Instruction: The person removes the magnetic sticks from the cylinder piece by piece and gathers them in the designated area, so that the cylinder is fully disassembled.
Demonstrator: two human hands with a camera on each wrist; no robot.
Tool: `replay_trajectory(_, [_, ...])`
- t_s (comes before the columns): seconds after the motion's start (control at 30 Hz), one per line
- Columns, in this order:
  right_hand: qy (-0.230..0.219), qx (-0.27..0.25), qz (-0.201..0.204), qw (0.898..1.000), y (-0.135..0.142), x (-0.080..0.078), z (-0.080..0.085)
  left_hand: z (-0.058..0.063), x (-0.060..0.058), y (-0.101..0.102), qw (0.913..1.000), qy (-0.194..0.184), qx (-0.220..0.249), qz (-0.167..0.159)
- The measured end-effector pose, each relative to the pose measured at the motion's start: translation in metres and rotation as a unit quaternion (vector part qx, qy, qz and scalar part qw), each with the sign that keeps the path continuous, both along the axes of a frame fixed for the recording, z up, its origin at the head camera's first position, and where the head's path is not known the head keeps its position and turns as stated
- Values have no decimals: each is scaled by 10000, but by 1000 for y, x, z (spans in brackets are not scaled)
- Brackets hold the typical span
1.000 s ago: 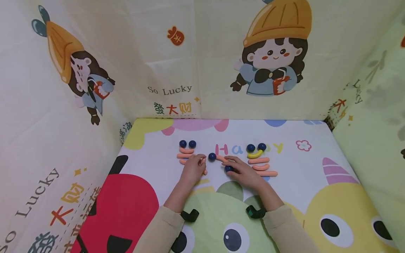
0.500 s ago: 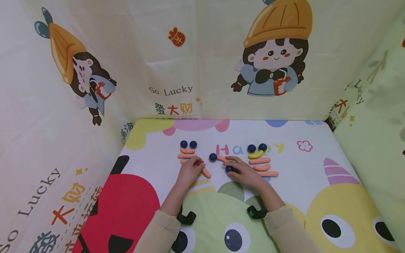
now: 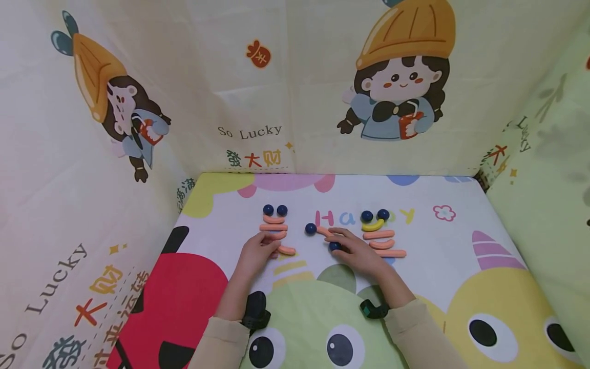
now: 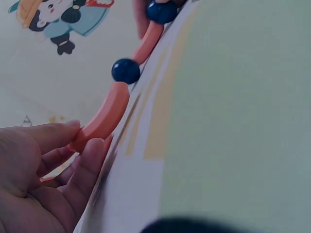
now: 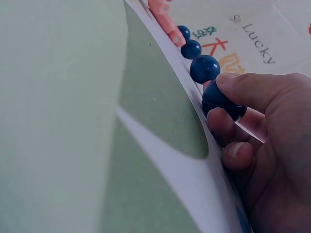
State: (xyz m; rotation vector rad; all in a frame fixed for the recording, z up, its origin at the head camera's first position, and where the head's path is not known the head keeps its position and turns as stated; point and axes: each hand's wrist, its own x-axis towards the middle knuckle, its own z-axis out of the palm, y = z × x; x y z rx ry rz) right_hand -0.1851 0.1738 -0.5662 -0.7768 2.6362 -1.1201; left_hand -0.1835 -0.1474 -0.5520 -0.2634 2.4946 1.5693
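Note:
My left hand (image 3: pixel 255 254) pinches one end of a curved pink rod (image 4: pixel 107 114) between thumb and fingers. In the head view the rod's free end points right, left of the dark blue ball (image 3: pixel 311 229). A slanting pink rod (image 3: pixel 323 231) runs from that ball toward a second dark blue ball (image 5: pixel 219 97). My right hand (image 3: pixel 358 252) holds this second ball between thumb and forefinger, low over the tabletop. The hand hides part of the ball and the rod's near end in the head view.
Two dark blue balls (image 3: pixel 275 210) sit at the left above several pink rods (image 3: pixel 273 227). Farther right, another pair of balls (image 3: pixel 375 215) stands above a curved yellow rod (image 3: pixel 372 225) and several pink rods (image 3: pixel 378 234). A printed cloth wall (image 3: pixel 318 148) rises behind the table.
My left hand has moved left and a little toward me with the curved pink rod, which has turned from a steep slant to nearly level. My right hand stays in place.

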Motion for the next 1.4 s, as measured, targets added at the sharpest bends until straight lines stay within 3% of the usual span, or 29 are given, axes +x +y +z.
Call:
replay_trajectory(0.3, [-4,-88,30,10000,0,1,2,4,-2,-20,9994,-217,107,239])
replay_trajectory(0.63, [-137,-139,-30,9998,-1,1,1,3,-6,-18,9987,-99,-277,414])
replay_trajectory(0.87, [-220,-100,-159,9996,0,2,0,5,-6,-14,9974,-112,-300,648])
replay_trajectory(1.17, [-54,-88,-121,9999,1,2,1,6,-8,-12,9973,-48,-384,632])
replay_trajectory(1.3, [-38,-62,-132,9999,0,1,3,4,-11,-12,9941,155,-922,550])
replay_trajectory(1.4, [-66,-89,-134,9998,-1,1,2,4,-13,-11,9845,475,-1620,467])
